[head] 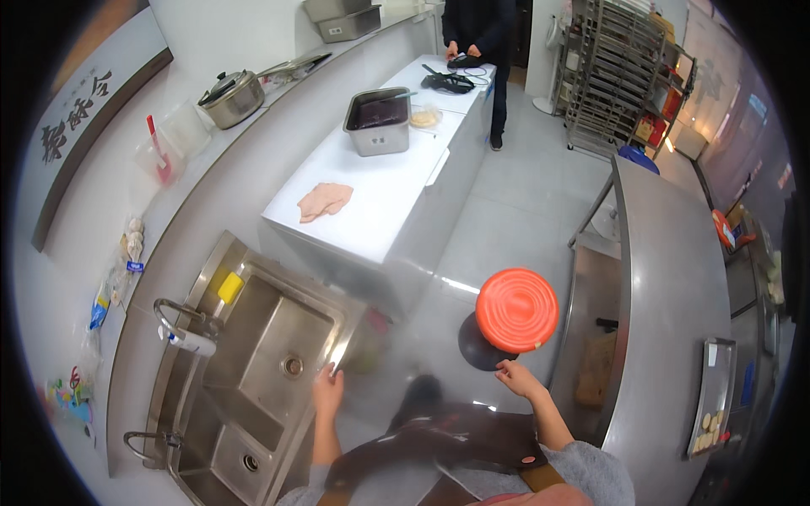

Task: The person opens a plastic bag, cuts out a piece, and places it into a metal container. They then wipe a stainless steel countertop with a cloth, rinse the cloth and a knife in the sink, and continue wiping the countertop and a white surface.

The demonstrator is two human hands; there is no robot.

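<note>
My left hand (328,384) is beside the front rim of the stainless steel double sink (342,335); whether it touches the rim I cannot tell. My right hand (516,376) hangs just below a round orange plastic stool or lid (517,310), with its fingers loosely bent and nothing seen in them. A yellow sponge (231,288) lies on the sink's back ledge, near a curved faucet (171,307) and a white bottle (192,342). On the white worktop (373,221) ahead lie a crumpled pinkish cloth (324,201) and a steel container of dark purple contents (380,129).
A person (478,31) stands at the worktop's far end, hands on a black item. To the right runs a steel table (671,253); beyond it a tray (712,398) holds pale round pieces. A rack of trays (617,76) stands at the back. A lidded pot (233,101) sits on the left ledge.
</note>
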